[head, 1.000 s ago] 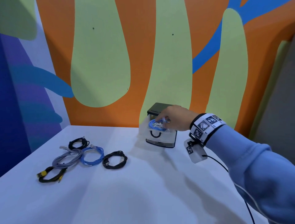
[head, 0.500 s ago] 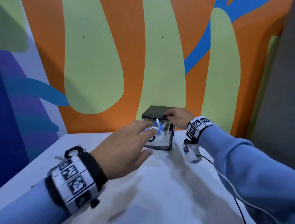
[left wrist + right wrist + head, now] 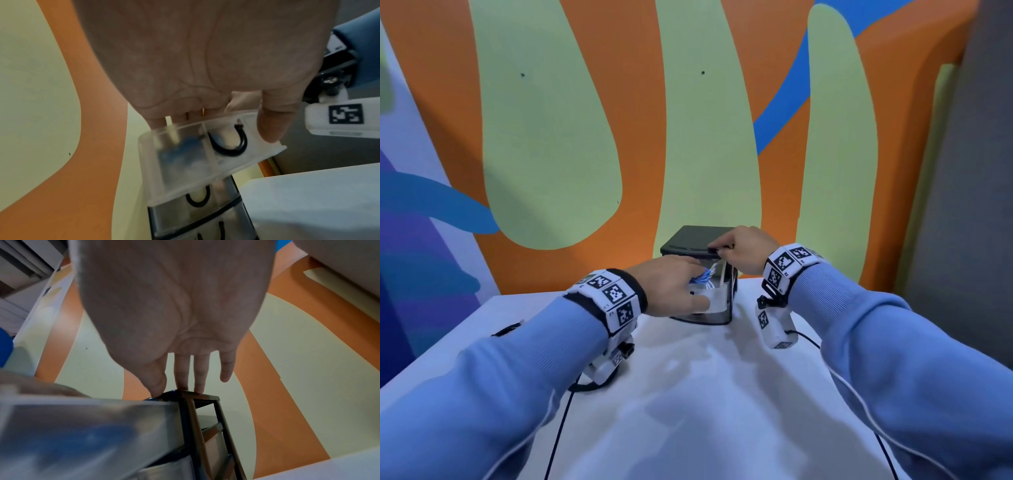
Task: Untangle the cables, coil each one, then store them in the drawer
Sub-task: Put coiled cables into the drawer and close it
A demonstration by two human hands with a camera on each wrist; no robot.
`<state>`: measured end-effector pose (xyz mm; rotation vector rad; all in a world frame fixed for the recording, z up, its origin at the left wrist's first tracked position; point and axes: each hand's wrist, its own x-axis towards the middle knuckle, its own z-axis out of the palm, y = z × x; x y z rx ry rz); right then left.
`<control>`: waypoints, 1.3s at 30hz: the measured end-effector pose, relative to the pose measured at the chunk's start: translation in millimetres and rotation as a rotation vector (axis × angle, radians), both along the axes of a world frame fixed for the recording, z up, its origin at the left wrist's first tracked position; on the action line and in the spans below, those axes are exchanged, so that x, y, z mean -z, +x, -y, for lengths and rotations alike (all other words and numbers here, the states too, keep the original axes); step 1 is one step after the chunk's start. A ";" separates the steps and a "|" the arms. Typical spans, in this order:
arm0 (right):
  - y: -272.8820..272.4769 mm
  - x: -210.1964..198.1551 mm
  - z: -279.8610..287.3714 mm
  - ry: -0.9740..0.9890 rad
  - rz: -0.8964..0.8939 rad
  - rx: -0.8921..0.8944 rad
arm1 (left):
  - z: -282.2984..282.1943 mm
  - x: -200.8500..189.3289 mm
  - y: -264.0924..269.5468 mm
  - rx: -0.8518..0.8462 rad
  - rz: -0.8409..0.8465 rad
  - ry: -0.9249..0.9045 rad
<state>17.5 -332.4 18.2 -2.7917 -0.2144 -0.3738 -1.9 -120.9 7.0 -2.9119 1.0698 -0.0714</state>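
A small drawer unit with a black top (image 3: 690, 240) stands at the table's far edge against the wall. Its top clear drawer (image 3: 714, 298) is pulled out, with a blue and white cable (image 3: 702, 275) inside. My left hand (image 3: 671, 287) lies over the drawer, fingers straight on the cable and thumb (image 3: 269, 128) against the drawer's front wall (image 3: 205, 162) beside its black U handle (image 3: 228, 144). My right hand (image 3: 743, 251) rests straight fingertips (image 3: 185, 386) on the black top's front corner (image 3: 197, 395). It holds nothing.
A bit of black cable (image 3: 508, 329) shows on the white table (image 3: 705, 394) left of my left sleeve, which hides the other coils. More clear drawers (image 3: 197, 203) sit shut below the open one. A grey panel (image 3: 962, 205) stands at the right.
My right hand left the blue cable in the drawer and moved up onto the unit's top. My left hand came in from the left and settled over the open drawer.
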 end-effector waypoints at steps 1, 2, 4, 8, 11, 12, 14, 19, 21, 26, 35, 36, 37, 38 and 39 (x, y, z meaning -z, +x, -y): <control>-0.1 -0.1 -0.3 0.003 0.001 0.006 | 1.5 -2.4 2.2 -0.004 -0.010 0.007; -0.5 -0.1 -0.6 0.009 0.001 0.009 | 2.9 -2.9 6.6 -0.004 -0.018 0.008; -1.1 0.9 -0.5 0.026 0.002 0.009 | 4.2 -0.3 14.1 -0.023 -0.012 -0.017; -1.5 2.6 -0.5 0.034 0.001 0.006 | 1.9 7.2 25.9 -0.053 0.205 -0.126; -2.0 1.0 -0.9 0.037 0.000 0.006 | 9.6 9.5 23.7 -0.157 0.386 -0.196; -2.8 -0.5 -1.7 0.028 0.002 0.006 | 14.5 11.9 23.0 -0.207 0.421 -0.196; -4.2 -2.3 -2.9 0.013 0.002 0.005 | 24.6 21.6 23.9 -0.287 0.462 -0.202; -3.5 -0.4 0.7 0.012 -0.001 -0.006 | 30.8 50.2 16.9 -0.317 0.356 -0.231; -2.5 0.6 0.8 0.007 0.001 -0.007 | 28.3 62.4 9.7 -0.285 0.325 -0.171; -0.7 0.7 -0.9 -0.017 0.001 -0.008 | 16.3 79.5 3.8 -0.307 0.137 -0.125; 0.1 0.7 -3.2 -0.038 -0.010 0.015 | -6.1 60.7 -38.9 -0.277 0.053 -0.170; 0.0 0.8 -3.3 -0.038 -0.010 0.013 | -11.0 60.9 -47.7 -0.274 0.057 -0.168; 0.3 1.4 -3.4 -0.039 -0.009 0.013 | -16.1 60.8 -57.6 -0.274 0.059 -0.165; 0.3 2.2 -3.4 -0.040 -0.010 0.015 | -21.0 60.9 -68.5 -0.268 0.061 -0.173; 1.2 3.0 -3.4 -0.042 -0.010 0.016 | -25.7 61.2 -79.1 -0.264 0.063 -0.172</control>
